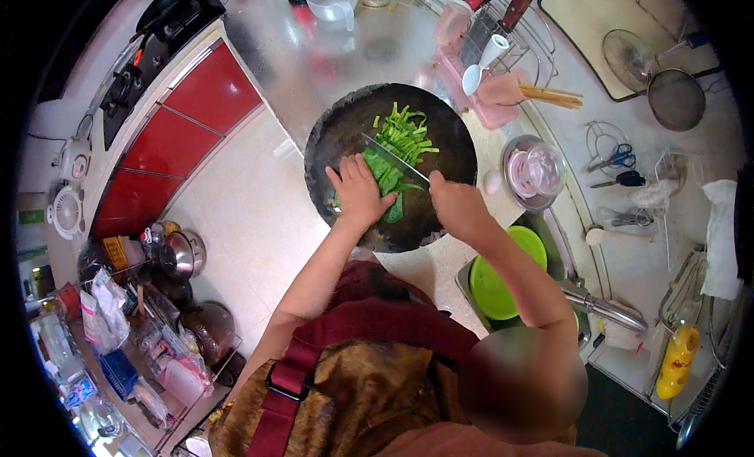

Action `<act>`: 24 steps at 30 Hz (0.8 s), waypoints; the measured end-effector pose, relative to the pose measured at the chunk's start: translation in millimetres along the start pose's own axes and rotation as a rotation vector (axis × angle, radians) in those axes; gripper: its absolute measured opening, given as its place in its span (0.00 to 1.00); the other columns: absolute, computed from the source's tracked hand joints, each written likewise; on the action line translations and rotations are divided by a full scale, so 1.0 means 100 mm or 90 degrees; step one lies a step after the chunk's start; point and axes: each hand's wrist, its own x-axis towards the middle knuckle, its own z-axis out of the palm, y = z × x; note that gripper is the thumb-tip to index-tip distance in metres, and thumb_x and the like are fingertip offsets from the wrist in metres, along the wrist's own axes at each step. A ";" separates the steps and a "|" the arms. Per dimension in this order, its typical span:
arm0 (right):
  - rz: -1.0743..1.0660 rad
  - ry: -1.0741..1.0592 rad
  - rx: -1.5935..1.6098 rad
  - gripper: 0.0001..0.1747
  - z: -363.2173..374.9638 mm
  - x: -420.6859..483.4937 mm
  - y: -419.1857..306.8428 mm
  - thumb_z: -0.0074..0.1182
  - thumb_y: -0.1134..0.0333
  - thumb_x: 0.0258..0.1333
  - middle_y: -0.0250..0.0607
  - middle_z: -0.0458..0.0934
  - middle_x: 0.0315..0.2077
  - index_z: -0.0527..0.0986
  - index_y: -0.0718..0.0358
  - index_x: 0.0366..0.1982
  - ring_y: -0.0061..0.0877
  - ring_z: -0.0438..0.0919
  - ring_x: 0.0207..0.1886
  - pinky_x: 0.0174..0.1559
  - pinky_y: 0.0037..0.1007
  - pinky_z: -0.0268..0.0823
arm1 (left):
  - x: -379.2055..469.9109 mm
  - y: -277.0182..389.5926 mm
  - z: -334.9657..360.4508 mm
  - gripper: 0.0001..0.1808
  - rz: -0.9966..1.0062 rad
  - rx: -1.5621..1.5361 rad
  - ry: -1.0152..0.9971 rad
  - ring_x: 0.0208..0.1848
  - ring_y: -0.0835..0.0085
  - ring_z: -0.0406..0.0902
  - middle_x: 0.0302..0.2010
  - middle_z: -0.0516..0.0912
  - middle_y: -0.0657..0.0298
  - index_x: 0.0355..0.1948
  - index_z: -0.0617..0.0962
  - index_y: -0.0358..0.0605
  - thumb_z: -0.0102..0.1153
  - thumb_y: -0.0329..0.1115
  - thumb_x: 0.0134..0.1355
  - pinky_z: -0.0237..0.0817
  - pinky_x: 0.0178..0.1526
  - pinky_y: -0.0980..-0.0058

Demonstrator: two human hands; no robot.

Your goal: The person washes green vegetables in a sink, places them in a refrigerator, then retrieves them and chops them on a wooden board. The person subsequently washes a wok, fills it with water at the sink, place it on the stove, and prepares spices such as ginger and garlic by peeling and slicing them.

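A round dark chopping board lies on the counter in front of me. Across its middle are leafy greens, with cut green stalks heaped beyond the blade. My left hand presses flat on the leaves, fingers slightly spread and thumb out to the right. In my right hand is the handle of a kitchen knife; the handle itself is hidden by my fingers. The blade slants up and left over the greens, just past my left fingertips.
Right of the board are an egg and a metal bowl with a clear-covered dish. A green basin sits in the sink. A pink utensil rack with knives and chopsticks stands behind. At the back is a clear measuring jug.
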 end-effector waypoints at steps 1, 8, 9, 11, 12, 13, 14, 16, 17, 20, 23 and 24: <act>-0.001 -0.001 0.001 0.05 0.04 0.02 0.00 0.41 0.71 0.56 0.51 0.78 0.23 0.65 0.65 0.34 0.46 0.79 0.28 0.29 0.45 0.70 | 0.00 0.00 0.05 0.59 -0.001 0.001 0.000 0.64 0.51 0.56 0.57 0.64 0.44 0.61 0.58 0.25 0.66 0.61 0.39 0.38 0.65 0.42; 0.013 0.027 0.042 0.07 0.57 0.39 -0.08 0.42 0.69 0.55 0.53 0.78 0.21 0.64 0.66 0.33 0.47 0.79 0.28 0.31 0.46 0.70 | 0.01 -0.01 0.20 0.44 0.067 0.067 0.034 0.60 0.54 0.59 0.54 0.66 0.48 0.57 0.62 0.27 0.65 0.46 0.44 0.45 0.64 0.46; 0.009 0.054 0.040 0.08 0.62 0.40 -0.10 0.43 0.67 0.56 0.52 0.78 0.20 0.65 0.65 0.33 0.47 0.79 0.28 0.31 0.47 0.70 | -0.02 -0.02 0.21 0.44 0.068 0.060 0.041 0.60 0.54 0.59 0.54 0.66 0.47 0.57 0.63 0.28 0.65 0.45 0.44 0.45 0.64 0.46; 0.020 0.062 0.054 0.08 0.60 0.43 0.02 0.43 0.66 0.57 0.51 0.78 0.20 0.65 0.64 0.34 0.47 0.79 0.27 0.30 0.47 0.69 | -0.04 0.00 0.21 0.45 0.066 0.052 0.042 0.60 0.53 0.59 0.54 0.66 0.47 0.57 0.62 0.28 0.66 0.46 0.44 0.44 0.64 0.45; 0.031 0.073 0.069 0.09 0.54 0.47 0.04 0.42 0.64 0.59 0.50 0.78 0.20 0.65 0.63 0.34 0.47 0.79 0.27 0.30 0.47 0.69 | -0.02 -0.03 0.20 0.46 0.065 0.047 0.046 0.60 0.53 0.59 0.54 0.66 0.47 0.58 0.61 0.28 0.66 0.46 0.44 0.43 0.64 0.44; 0.028 0.076 0.069 0.09 0.49 0.45 0.04 0.42 0.64 0.59 0.50 0.78 0.20 0.65 0.63 0.34 0.47 0.79 0.27 0.30 0.47 0.69 | -0.01 -0.06 0.21 0.46 0.064 0.049 0.049 0.60 0.53 0.59 0.54 0.66 0.47 0.58 0.61 0.28 0.66 0.46 0.44 0.43 0.64 0.44; 0.035 0.077 0.078 0.09 0.42 0.41 0.05 0.42 0.63 0.60 0.49 0.78 0.20 0.64 0.63 0.34 0.47 0.79 0.27 0.30 0.47 0.69 | 0.00 -0.09 0.22 0.50 0.065 0.035 0.059 0.61 0.53 0.58 0.56 0.64 0.47 0.59 0.60 0.27 0.67 0.49 0.42 0.43 0.64 0.43; 0.027 0.094 0.083 0.10 0.28 0.29 0.03 0.41 0.63 0.61 0.50 0.77 0.20 0.64 0.62 0.34 0.48 0.78 0.27 0.30 0.48 0.68 | -0.05 -0.08 0.13 0.54 0.061 0.018 0.060 0.62 0.52 0.57 0.57 0.63 0.46 0.60 0.58 0.27 0.68 0.53 0.39 0.42 0.63 0.41; 0.029 0.088 0.084 0.10 0.21 0.22 -0.01 0.41 0.63 0.61 0.50 0.77 0.20 0.64 0.62 0.34 0.48 0.78 0.27 0.30 0.48 0.68 | -0.05 -0.06 0.01 0.59 0.034 -0.048 0.073 0.63 0.51 0.56 0.59 0.62 0.45 0.61 0.55 0.28 0.70 0.55 0.37 0.42 0.63 0.41; -0.003 0.093 0.078 0.09 0.01 -0.01 -0.13 0.41 0.63 0.60 0.50 0.78 0.21 0.64 0.63 0.34 0.47 0.78 0.26 0.29 0.48 0.68 | -0.15 -0.08 -0.13 0.64 -0.024 -0.164 0.077 0.65 0.51 0.54 0.61 0.60 0.43 0.62 0.51 0.29 0.71 0.58 0.34 0.43 0.63 0.42; -0.011 0.025 0.111 0.08 -0.01 -0.10 -0.18 0.42 0.65 0.61 0.53 0.77 0.22 0.64 0.64 0.34 0.50 0.77 0.29 0.31 0.48 0.67 | -0.27 -0.18 -0.01 0.59 -0.045 -0.243 0.113 0.62 0.49 0.58 0.59 0.62 0.44 0.59 0.56 0.32 0.73 0.55 0.32 0.46 0.62 0.45; -0.013 -0.003 0.089 0.08 0.05 -0.10 -0.17 0.42 0.65 0.60 0.53 0.77 0.22 0.64 0.64 0.33 0.49 0.77 0.28 0.30 0.48 0.67 | -0.30 -0.19 0.05 0.54 -0.033 -0.258 0.114 0.60 0.48 0.60 0.56 0.64 0.45 0.55 0.60 0.33 0.74 0.51 0.32 0.48 0.61 0.45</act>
